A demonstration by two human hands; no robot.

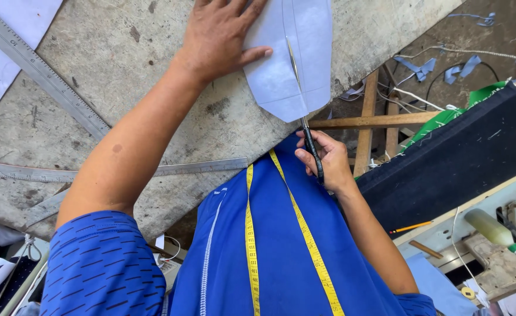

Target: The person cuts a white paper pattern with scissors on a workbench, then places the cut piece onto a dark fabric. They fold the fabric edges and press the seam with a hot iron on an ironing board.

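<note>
Right hand [328, 159] (black-handled scissors [308, 131]) in pale, tapered fabric piece [296, 64].

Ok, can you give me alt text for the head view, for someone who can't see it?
Seen from above, the right hand works black-handled scissors into a pale blue fabric piece, which the left hand presses flat on a worn grey table. Metal rulers lie on the table, and a yellow tape measure hangs over the person's blue shirt.

left hand's [220, 38] fingertips cut off at top edge, scissor handles [315, 157] hidden in right hand [326, 159]
</note>
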